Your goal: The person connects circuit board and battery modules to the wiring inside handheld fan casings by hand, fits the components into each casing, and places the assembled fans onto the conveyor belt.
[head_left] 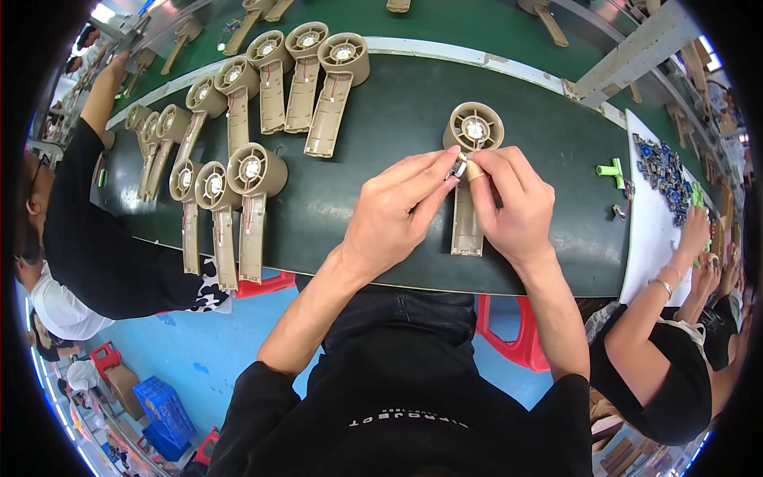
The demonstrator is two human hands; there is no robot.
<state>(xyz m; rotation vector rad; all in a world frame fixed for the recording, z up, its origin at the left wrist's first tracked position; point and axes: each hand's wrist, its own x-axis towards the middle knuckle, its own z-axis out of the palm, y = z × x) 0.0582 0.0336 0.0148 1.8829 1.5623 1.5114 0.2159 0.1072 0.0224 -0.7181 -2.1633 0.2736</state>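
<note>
A beige handheld fan housing (467,230) lies on the green workbench in front of me, its round fan head away from me and its open handle toward me. Over the top of the handle, my left hand (397,207) pinches a small circuit board (458,168) between thumb and fingertips. Close against it, my right hand (513,199) has thumb and finger together, with a tan cover on one fingertip. A small pale piece, perhaps a connector, shows between the two hands; my fingers hide most of it.
Several similar fan housings (253,171) stand in rows on the left. To the right lie a green battery cell (610,170) with wires and a white board (653,238) bearing many small circuit boards (664,175). Co-workers sit on both sides; a metal post (636,56) rises behind the bench.
</note>
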